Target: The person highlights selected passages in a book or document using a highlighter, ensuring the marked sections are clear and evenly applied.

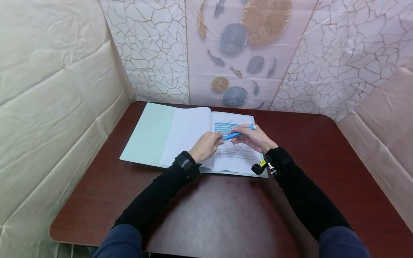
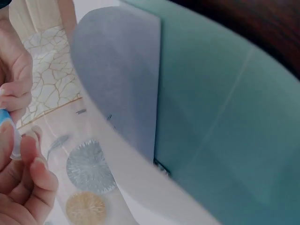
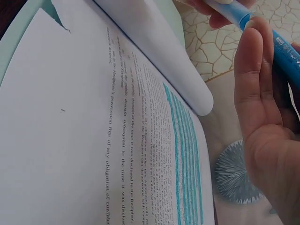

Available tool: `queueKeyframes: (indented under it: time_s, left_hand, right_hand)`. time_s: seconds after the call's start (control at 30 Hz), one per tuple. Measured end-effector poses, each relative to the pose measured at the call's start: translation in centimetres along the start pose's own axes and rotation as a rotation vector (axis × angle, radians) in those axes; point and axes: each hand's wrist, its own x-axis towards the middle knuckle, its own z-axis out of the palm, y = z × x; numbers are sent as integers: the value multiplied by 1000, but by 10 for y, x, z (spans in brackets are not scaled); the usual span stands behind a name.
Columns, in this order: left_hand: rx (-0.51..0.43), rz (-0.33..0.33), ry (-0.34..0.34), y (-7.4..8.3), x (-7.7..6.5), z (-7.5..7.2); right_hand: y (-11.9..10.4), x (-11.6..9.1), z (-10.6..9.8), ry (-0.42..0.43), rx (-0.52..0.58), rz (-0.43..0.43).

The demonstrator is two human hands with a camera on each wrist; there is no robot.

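Observation:
A blue highlighter (image 1: 237,135) is held between both hands above the right-hand printed page (image 1: 238,159). My left hand (image 1: 205,146) pinches its translucent cap end (image 3: 233,11). The right hand (image 1: 252,138) grips the blue barrel (image 3: 286,55), whose white end points up and right in the head view. In the right wrist view the cap meets the barrel. Several lines near the top of the page carry blue highlighting (image 1: 224,127); plain black text runs below them. Curled fingers of the left hand (image 2: 28,183) show in the left wrist view.
The document lies in an open pale green folder (image 1: 151,130). A white turned-over sheet (image 1: 188,125) bulges up near the fold. Beneath is a dark red-brown table (image 1: 226,211), with a patterned curtain (image 1: 161,53) behind and pale cloth (image 1: 58,89) at the left.

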Motion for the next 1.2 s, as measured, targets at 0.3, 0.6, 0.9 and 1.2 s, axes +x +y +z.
queueKeyframes:
  time_s: [0.3,0.6,0.9,1.2]
  left_hand:
    - [-14,27,20,5,2,-6]
    - [-31,24,3,4,4,-6]
    - [4,-1,-20,-5,2,-7]
    - [21,-30,-32,-11,0,-12]
  right_hand:
    - [-9,-2,3,-37,58,-4]
    - [-11,-3,-3,-56,41,1]
    - [-8,-8,-10,-90,-7,70]
    - [-4,-12,-16,-94,-475,88]
